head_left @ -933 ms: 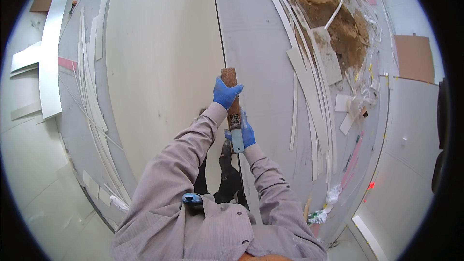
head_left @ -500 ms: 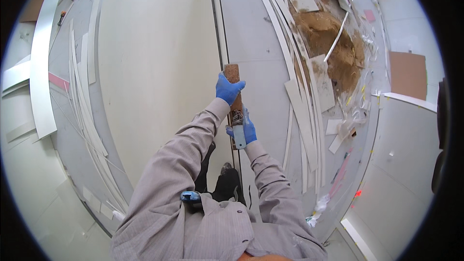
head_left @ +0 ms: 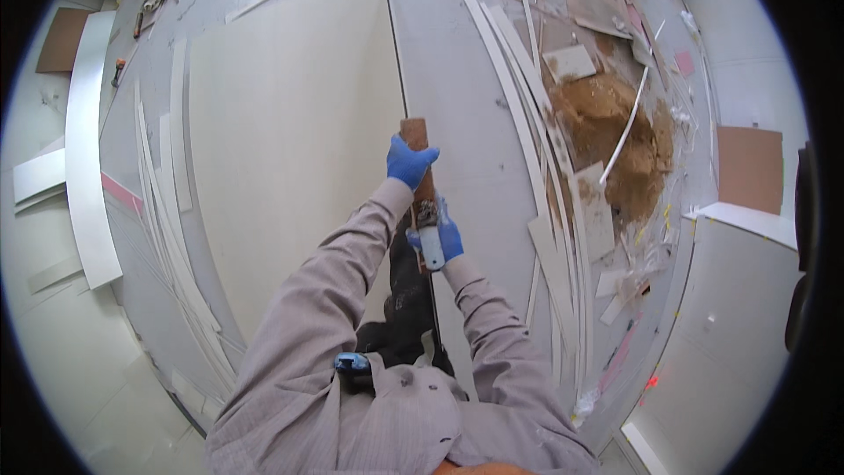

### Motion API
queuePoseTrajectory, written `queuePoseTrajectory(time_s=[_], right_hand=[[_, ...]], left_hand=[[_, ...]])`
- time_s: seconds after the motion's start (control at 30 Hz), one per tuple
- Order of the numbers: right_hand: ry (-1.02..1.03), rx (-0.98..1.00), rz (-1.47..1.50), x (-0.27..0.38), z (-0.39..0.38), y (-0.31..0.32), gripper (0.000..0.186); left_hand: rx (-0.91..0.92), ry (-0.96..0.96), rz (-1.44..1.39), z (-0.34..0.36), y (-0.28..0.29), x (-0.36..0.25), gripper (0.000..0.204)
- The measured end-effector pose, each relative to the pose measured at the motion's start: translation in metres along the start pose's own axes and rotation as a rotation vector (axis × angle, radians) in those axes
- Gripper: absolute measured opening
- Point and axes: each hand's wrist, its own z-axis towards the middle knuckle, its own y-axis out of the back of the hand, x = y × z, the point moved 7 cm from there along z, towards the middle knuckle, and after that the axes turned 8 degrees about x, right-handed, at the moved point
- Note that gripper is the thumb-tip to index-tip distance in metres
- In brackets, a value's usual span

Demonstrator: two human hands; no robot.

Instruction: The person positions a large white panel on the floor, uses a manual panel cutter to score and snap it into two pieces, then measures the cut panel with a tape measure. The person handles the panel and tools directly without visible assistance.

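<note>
1 brown bar (head_left: 425, 189) w/ 1 pale end piece (head_left: 431, 248), held lengthwise above the seam btwn 1 big board (head_left: 290, 141) and the grey floor (head_left: 448, 79). 2 gloved hands on it. L hand (head_left: 410, 163): farther out, arm extended fwd, fingers clamped on bar, thumb across it to the right. R hand (head_left: 450, 237): nearer the body, forearm angled inward, cupping bar's near end from below; fingers wrapped round it, partly hidden. Approx. 1 sand heap (head_left: 591, 114), 2 brown panels (head_left: 749, 169); strips (head_left: 554, 268) both sides, too many to count.
</note>
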Motion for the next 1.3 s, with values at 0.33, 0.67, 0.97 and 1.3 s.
queuePoseTrajectory(time_s=[0.33,0.67,0.97,1.3], right_hand=[[-0.084,0.012,-0.043,0.098,0.161,0.054,0.107],[-0.049,-0.027,-0.201,0.174,0.309,0.087,0.109],[-0.044,-0.021,-0.134,0.235,0.448,0.093,0.109],[-0.03,-0.027,0.102,0.293,0.575,0.109,0.101]], left_hand=[[0.038,0.027,-0.039,0.174,0.007,-0.088,0.065],[0.04,-0.008,-0.01,0.324,0.025,-0.167,0.055],[0.061,0.009,-0.03,0.457,0.063,-0.23,0.056],[0.043,0.025,0.004,0.591,0.085,-0.289,0.055]])
